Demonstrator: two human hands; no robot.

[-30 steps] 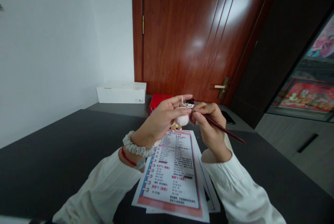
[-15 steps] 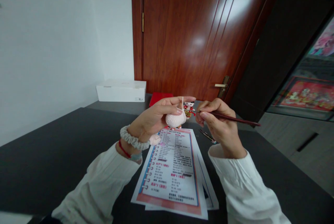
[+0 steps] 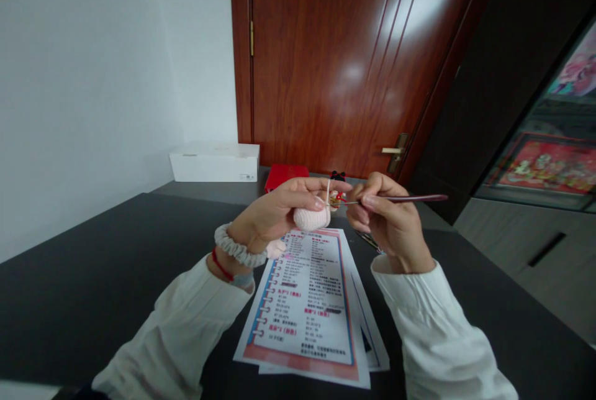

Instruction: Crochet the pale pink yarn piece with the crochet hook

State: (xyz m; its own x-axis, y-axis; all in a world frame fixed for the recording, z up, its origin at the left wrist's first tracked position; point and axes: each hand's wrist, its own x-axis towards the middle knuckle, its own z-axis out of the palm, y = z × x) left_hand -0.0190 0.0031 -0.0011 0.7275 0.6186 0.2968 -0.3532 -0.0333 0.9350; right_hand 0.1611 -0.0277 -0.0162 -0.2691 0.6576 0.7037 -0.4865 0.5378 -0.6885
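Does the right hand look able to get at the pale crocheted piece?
Probably yes: the left hand covers part of the pale crocheted piece, but its right end faces the right hand, whose hook seems to meet it.

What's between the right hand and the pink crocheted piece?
In the head view: the crochet hook's metal shaft, running from the right hand to the pink crocheted piece, with part of a figurine behind.
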